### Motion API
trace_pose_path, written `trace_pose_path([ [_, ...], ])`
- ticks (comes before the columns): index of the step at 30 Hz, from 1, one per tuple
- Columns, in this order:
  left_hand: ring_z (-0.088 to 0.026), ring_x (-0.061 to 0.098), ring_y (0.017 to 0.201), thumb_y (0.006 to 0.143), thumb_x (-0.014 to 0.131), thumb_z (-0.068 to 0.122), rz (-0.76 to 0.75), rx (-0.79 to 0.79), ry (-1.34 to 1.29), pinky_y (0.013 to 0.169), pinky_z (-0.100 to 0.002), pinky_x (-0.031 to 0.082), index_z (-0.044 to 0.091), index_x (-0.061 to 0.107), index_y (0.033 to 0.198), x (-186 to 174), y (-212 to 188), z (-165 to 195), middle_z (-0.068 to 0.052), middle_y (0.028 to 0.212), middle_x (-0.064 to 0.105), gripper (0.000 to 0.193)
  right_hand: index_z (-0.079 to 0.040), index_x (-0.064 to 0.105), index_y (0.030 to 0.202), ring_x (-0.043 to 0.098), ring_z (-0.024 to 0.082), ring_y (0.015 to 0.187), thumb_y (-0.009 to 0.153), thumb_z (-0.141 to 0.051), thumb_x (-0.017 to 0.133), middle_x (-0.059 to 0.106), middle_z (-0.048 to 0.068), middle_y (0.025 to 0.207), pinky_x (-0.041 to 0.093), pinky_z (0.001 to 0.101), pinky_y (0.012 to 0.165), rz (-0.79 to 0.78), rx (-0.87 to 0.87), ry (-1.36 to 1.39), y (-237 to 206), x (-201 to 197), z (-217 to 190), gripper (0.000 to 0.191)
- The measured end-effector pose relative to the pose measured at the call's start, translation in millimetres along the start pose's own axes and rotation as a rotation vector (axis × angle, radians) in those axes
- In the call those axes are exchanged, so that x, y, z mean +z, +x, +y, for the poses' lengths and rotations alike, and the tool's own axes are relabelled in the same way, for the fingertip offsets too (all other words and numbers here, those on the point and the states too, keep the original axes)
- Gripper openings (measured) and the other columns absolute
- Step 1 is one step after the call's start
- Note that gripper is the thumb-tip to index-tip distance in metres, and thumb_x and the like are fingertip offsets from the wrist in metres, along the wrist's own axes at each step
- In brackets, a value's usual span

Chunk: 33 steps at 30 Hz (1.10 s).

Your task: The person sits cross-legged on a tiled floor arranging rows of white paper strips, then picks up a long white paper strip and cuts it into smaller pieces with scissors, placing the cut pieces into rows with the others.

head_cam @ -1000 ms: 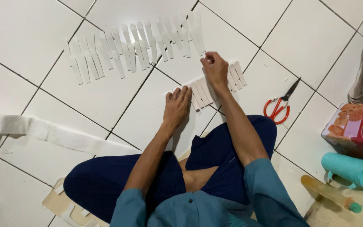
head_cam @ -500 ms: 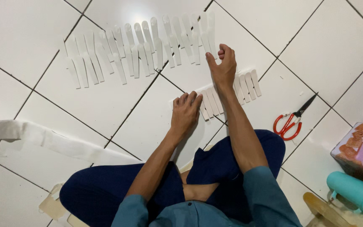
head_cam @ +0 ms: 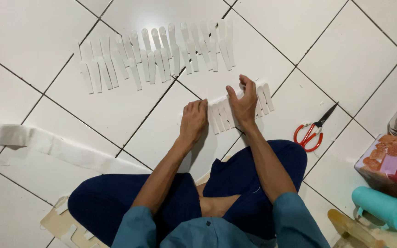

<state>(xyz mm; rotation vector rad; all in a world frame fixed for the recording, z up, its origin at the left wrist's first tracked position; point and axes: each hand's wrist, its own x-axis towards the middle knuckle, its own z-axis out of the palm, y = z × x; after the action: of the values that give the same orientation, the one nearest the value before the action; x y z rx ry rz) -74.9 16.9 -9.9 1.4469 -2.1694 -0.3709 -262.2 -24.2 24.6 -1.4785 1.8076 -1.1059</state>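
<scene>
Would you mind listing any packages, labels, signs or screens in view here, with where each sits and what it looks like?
Box: on the floor at the right edge, beyond the scissors; rectangular, orange-red with pictured round biscuits and a pink panel.
Cylinder: lying just below the box; plain teal, no label that can be made out.
No signs or screens are in view.

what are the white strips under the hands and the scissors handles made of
Strips: probably thin paper or card, matte white, lying flat with clean cut edges; both the left hand and right hand press on them. Scissors: handles look like glossy red plastic, blades dark, likely metal.
</scene>
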Motion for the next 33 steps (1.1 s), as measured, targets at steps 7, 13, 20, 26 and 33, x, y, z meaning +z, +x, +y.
trace_pose_path([
  [7, -0.033, 0.064, 0.094, 0.086, 0.064, 0.005, -0.227, -0.062, 0.022, 0.083, -0.046, 0.051, 0.006, 0.060, 0.130, -39.6, -8.8, -40.5, -0.018, 0.104, 0.066, 0.044, -0.002, 0.063, 0.127, 0.068, 0.025, 0.102, 0.093, -0.020, 0.077, 0.067, 0.014, 0.118, 0.058, 0.0368, 0.090, -0.066, -0.093, -0.042, -53.4, 14.8, -11.9, 0.040],
  [13, -0.031, 0.066, 0.088, 0.088, 0.071, 0.011, -0.075, -0.140, 0.001, 0.080, -0.045, 0.052, 0.008, 0.066, 0.128, -56.0, -16.0, -61.9, -0.014, 0.103, 0.071, 0.040, -0.001, 0.067, 0.119, 0.069, 0.023, 0.096, 0.092, -0.017, 0.077, 0.070, 0.014, 0.111, 0.059, 0.0350, 0.084, -0.129, -0.167, -0.019, -50.6, 22.9, -16.5, 0.033],
  [20, -0.026, 0.066, 0.091, 0.094, 0.072, 0.013, 0.051, -0.062, -0.076, 0.081, -0.043, 0.050, 0.010, 0.070, 0.125, -34.5, 4.2, -48.2, -0.008, 0.105, 0.074, 0.031, 0.001, 0.068, 0.118, 0.070, 0.023, 0.092, 0.094, -0.015, 0.075, 0.072, 0.014, 0.107, 0.059, 0.0357, 0.081, -0.088, -0.189, -0.064, 5.7, 9.8, -23.8, 0.030],
  [26, -0.027, 0.062, 0.094, 0.096, 0.069, 0.010, 0.086, -0.087, -0.111, 0.086, -0.042, 0.048, 0.006, 0.069, 0.129, -33.3, 2.5, -46.5, -0.009, 0.105, 0.072, 0.033, -0.001, 0.072, 0.105, 0.073, 0.017, 0.089, 0.097, -0.016, 0.071, 0.076, 0.009, 0.097, 0.060, 0.0319, 0.079, 0.014, -0.041, 0.023, 59.7, 8.7, -24.0, 0.017],
  [33, -0.028, 0.060, 0.105, 0.093, 0.070, 0.013, 0.082, -0.176, -0.173, 0.091, -0.044, 0.046, 0.011, 0.071, 0.122, -35.9, -0.5, -34.5, -0.010, 0.112, 0.065, 0.029, 0.000, 0.073, 0.095, 0.072, 0.016, 0.079, 0.093, -0.017, 0.075, 0.076, 0.008, 0.085, 0.058, 0.0313, 0.073, -0.007, 0.016, -0.036, 83.0, 32.1, -20.5, 0.018],
])
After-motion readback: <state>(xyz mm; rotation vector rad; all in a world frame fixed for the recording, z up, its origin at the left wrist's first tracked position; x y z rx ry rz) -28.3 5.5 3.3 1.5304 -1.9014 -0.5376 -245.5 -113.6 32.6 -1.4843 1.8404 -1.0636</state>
